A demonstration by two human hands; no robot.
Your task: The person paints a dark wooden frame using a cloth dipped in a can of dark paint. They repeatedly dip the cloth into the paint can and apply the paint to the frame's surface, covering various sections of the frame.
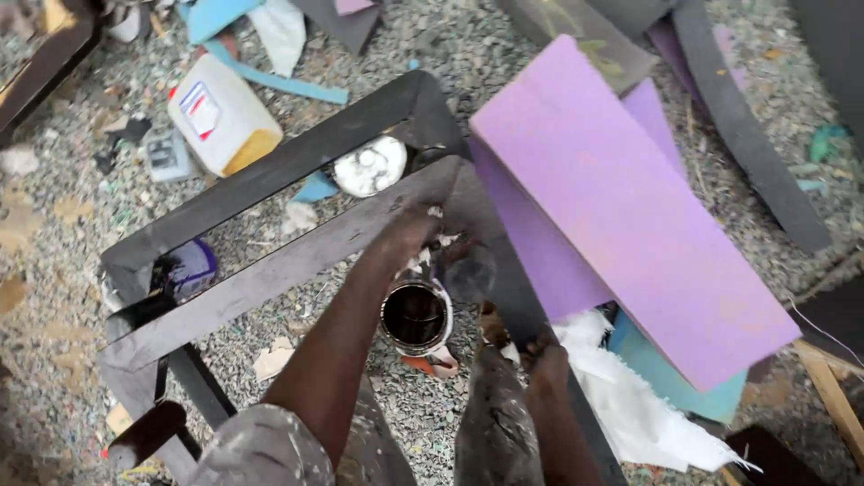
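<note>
Left hand (407, 229) presses flat on the dark-painted wooden frame (270, 270) (stiff, probably wet; grip unpainted edges); right hand (546, 360), below the frame's corner, grip unclear.

Purple foam board (630, 216), white plastic jug (220, 112), white cloth (630, 396)

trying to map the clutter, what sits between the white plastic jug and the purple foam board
In the head view, the dark frame crosses between the white plastic jug and the purple foam board, with a round white lid lying inside the frame's corner.
</note>
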